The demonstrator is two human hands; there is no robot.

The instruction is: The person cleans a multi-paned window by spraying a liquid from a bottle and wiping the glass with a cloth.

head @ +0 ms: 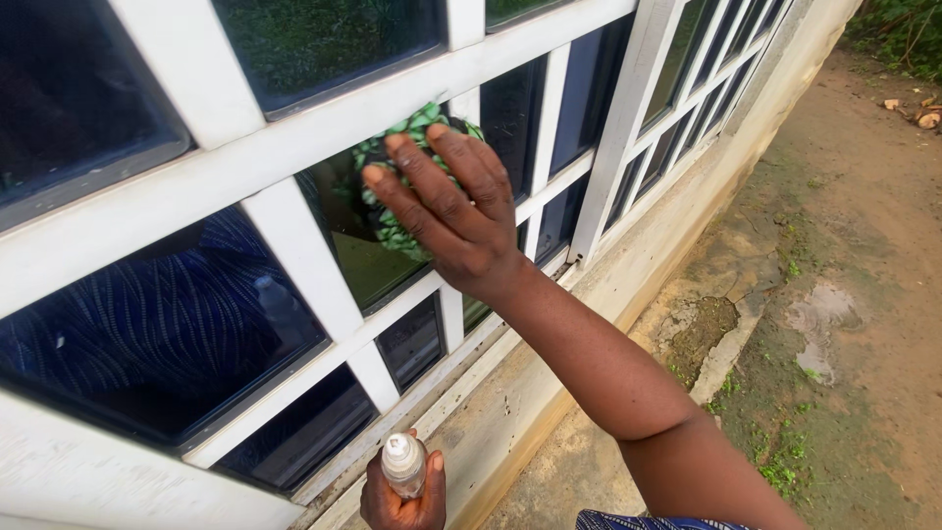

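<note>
A: The right hand lies flat, fingers spread, pinning a green cloth on the window pane for even pressure.

B: The left hand grips 1 small bottle low by the sill, held ready.

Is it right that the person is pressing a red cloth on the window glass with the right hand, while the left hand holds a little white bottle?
Not quite. The cloth is green, not red, as the head view shows. The rest holds: the right hand presses it flat against a window pane, and the left hand holds a little white bottle low by the sill.
</note>
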